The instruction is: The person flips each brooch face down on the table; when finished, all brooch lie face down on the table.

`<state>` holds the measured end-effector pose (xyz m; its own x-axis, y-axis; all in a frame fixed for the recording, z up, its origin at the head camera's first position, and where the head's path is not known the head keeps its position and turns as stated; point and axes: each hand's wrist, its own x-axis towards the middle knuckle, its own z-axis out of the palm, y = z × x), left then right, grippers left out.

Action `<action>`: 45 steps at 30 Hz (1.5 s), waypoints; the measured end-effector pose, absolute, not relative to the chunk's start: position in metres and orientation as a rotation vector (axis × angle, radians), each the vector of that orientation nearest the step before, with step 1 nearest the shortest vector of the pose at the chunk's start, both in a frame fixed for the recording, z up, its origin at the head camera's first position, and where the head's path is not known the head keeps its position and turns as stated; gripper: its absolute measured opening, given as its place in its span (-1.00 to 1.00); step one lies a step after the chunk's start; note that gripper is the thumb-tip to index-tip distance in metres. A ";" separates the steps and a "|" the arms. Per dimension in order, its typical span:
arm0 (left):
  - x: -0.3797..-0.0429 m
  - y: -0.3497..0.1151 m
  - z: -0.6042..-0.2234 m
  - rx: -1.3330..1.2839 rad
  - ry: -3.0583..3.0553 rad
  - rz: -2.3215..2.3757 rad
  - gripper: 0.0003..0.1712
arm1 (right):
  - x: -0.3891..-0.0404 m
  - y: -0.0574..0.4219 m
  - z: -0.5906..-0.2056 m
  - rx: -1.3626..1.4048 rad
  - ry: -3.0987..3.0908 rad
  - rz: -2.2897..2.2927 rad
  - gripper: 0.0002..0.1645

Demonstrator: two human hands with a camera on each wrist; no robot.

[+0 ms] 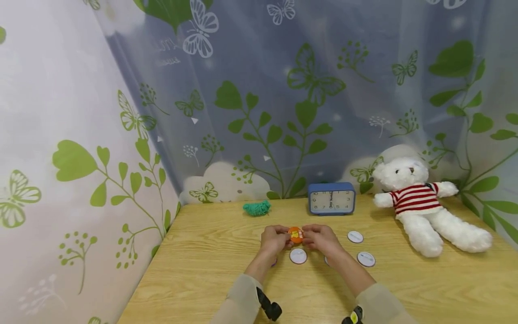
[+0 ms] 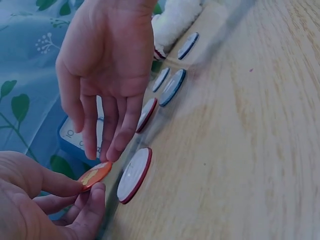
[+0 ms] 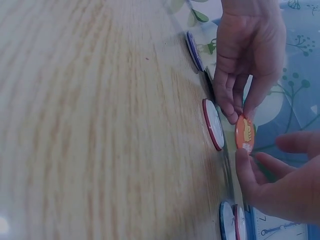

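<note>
A round orange pin badge (image 1: 296,235) with a yellow figure is held up between the hands, over the table's middle. The left hand (image 1: 275,239) pinches its left edge, thumb against fingers, as the left wrist view shows. At the opposite edge, the right hand (image 1: 321,239) holds the badge by its fingertips; one of its upper fingers stands away in the right wrist view. Just nearer the person, a white-backed badge (image 1: 298,256) lies pin side up. Another badge (image 2: 146,115) with a red rim lies farther right, mostly behind the right wrist in the head view.
To the right lie more white-backed badges (image 1: 355,236) on the wooden table (image 1: 194,270). A badge under the left wrist is mostly covered. Behind stand a blue clock (image 1: 332,199) and a green fuzzy bundle (image 1: 257,208). A white teddy bear (image 1: 418,202) sits at right.
</note>
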<state>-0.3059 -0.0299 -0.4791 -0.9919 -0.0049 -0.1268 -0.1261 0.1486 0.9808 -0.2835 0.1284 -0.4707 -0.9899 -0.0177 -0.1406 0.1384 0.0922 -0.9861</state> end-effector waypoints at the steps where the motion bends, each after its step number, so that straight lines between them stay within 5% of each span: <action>1: -0.306 -0.030 -0.479 -0.130 2.306 1.990 -0.81 | -0.283 0.129 -0.471 0.123 2.238 -2.045 -0.55; 45: -0.301 -0.025 -0.481 -0.055 2.182 2.104 -0.76 | -0.287 0.133 -0.483 0.190 2.287 -2.188 -0.77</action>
